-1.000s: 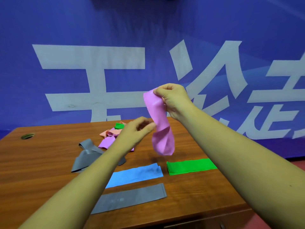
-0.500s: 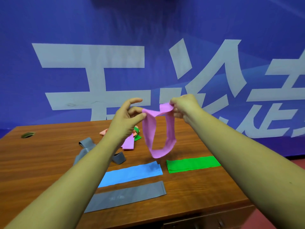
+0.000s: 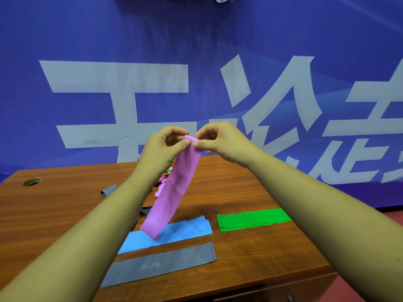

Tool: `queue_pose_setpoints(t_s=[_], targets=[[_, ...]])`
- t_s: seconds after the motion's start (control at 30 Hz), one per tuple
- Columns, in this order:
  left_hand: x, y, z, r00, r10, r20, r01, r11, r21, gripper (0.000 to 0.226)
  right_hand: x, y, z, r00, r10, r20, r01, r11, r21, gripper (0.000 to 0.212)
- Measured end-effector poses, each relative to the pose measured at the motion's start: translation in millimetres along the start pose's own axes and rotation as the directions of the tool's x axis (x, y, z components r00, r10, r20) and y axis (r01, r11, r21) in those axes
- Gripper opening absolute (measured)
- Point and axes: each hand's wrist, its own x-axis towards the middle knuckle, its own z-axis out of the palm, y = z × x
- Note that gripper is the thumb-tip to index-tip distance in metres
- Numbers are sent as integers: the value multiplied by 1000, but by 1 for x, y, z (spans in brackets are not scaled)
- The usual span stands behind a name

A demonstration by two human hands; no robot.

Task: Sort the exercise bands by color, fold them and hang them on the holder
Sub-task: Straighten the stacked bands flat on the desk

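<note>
Seemingly to flatten it for folding, the left hand [image 3: 162, 147] and right hand [image 3: 220, 139] each pinch the top edge of the pink band [image 3: 174, 188], one grip touching the other. It hangs from them, tilted, above the desk [image 3: 250, 184], its lower end over the blue band [image 3: 172, 233], near the green band [image 3: 253, 219] and grey band [image 3: 161, 261].

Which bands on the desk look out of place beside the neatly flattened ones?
The unsorted heap behind the left hand lies crumpled, and a grey band sits twisted. The blue band, green band and flat grey band lie smooth.
</note>
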Motion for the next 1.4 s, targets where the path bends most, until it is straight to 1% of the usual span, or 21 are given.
queue_pose_setpoints(t_s=[0.07,0.13,0.2,0.23,0.3,0.4,0.47,0.53,0.6,0.63,0.7,0.8,0.9,0.97,1.03,1.13,1.17,1.23,1.3,1.4], targets=[[-2,-2,0,999,-34,-12,34,999,6,14,3,2,4,1000,0,-16,0,999,-48,12],[-4,-5,-1,996,-81,24,80,996,45,13,3,1,7,999,-4,-49,0,997,-79,10],[-7,-11,-1,985,-140,101,136,990,45,19,4,-1,7,997,18,-74,-19,1000,-13,10],[-9,-14,-1,980,-156,123,154,988,28,18,4,-3,7,996,35,-79,-33,999,33,11],[-12,-18,-1,980,-147,131,150,989,-13,13,5,-5,4,995,54,-81,-47,995,88,12],[-14,-18,2,978,-133,158,151,983,-103,12,5,-7,0,997,58,-51,-51,990,133,16],[-13,-18,5,975,-127,181,143,987,-78,14,3,-7,-1,998,67,-14,-64,986,156,22],[-14,-19,10,970,-135,203,150,987,-61,17,3,-8,0,998,62,-17,-59,988,142,23],[-19,-22,13,951,-182,251,206,976,-71,13,7,-7,-1,995,51,-81,-43,994,100,23],[-22,-25,14,933,-210,292,234,971,-51,13,9,-6,-2,991,55,-125,-43,995,95,22],[-31,-39,14,888,-259,381,263,964,43,16,14,1,-8,973,86,-214,-64,992,105,19],[-48,-58,8,810,-372,452,371,924,96,6,17,23,-17,928,184,-324,-151,981,125,21],[-58,-70,-1,768,-465,441,463,878,120,10,12,58,-21,862,329,-385,-254,939,233,25],[-60,-77,-9,762,-492,422,491,863,120,13,5,82,-21,822,412,-393,-330,907,261,26],[-62,-82,-15,754,-514,409,491,855,170,11,-4,104,-21,771,488,-408,-396,870,293,24],[-61,-89,-18,733,-548,402,481,836,263,11,-17,132,-22,685,569,-455,-452,822,346,25],[-60,-90,-17,729,-556,398,491,831,262,12,-21,141,-23,657,590,-470,-466,807,363,26],[-59,-94,-16,723,-572,386,538,818,204,11,-29,159,-25,615,630,-474,-498,777,385,25],[-57,-100,-14,729,-580,362,567,809,154,10,-37,175,-25,591,662,-461,-538,749,386,21],[-55,-109,-4,758,-584,292,569,810,142,12,-50,196,-22,571,686,-451,-576,726,375,21]])
